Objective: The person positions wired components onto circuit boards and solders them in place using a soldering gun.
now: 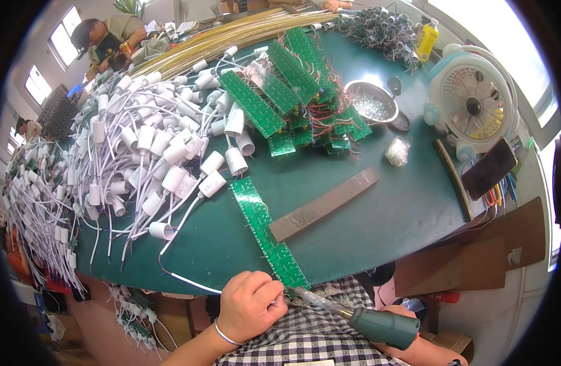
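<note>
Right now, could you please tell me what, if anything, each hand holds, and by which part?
The left hand holds a white cable near one end; the right hand holds a soldering tool by its green body.

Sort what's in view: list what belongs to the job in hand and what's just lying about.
In the job, as it looks:
white cable, in the left hand
green-handled soldering iron, in the right hand
circuit-board strip, by its tip
brown bar, overlapping the strip
probably white sockets, stacked boards

Apparently just lying about:
fan
dark phone
yellow bottle
</note>
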Action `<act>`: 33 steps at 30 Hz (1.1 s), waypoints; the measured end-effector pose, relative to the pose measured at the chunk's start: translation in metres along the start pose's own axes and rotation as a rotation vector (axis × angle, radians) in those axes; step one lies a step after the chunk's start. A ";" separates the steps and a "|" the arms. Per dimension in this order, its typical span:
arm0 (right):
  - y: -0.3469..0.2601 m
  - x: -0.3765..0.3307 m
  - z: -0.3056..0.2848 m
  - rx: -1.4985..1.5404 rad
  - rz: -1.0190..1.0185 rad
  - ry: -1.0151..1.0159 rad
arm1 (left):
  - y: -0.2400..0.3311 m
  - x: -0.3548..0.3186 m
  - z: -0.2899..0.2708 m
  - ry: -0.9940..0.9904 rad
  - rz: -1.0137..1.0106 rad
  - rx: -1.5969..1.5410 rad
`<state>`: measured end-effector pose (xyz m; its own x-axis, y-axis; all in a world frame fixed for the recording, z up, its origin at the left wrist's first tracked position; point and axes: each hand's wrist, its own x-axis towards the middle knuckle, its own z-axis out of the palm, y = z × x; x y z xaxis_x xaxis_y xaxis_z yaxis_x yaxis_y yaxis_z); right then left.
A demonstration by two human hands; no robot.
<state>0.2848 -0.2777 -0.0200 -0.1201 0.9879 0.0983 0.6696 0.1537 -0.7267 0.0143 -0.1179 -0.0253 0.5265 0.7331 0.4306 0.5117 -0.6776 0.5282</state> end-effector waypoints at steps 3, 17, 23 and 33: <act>-0.002 0.000 -0.007 -0.188 -0.042 0.038 | 0.001 0.001 -0.001 -0.004 -0.005 0.003; -0.013 0.008 -0.016 0.280 0.249 -0.056 | 0.006 0.006 -0.009 -0.063 -0.073 -0.100; -0.005 0.002 -0.019 0.163 0.236 -0.122 | 0.001 -0.004 -0.005 -0.019 0.009 -0.029; -0.005 -0.008 -0.012 0.058 0.138 -0.030 | 0.005 -0.006 0.003 0.049 0.023 0.067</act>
<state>0.2912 -0.2859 -0.0090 -0.0526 0.9983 -0.0253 0.6378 0.0141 -0.7701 0.0160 -0.1254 -0.0274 0.5060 0.7178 0.4782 0.5446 -0.6958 0.4682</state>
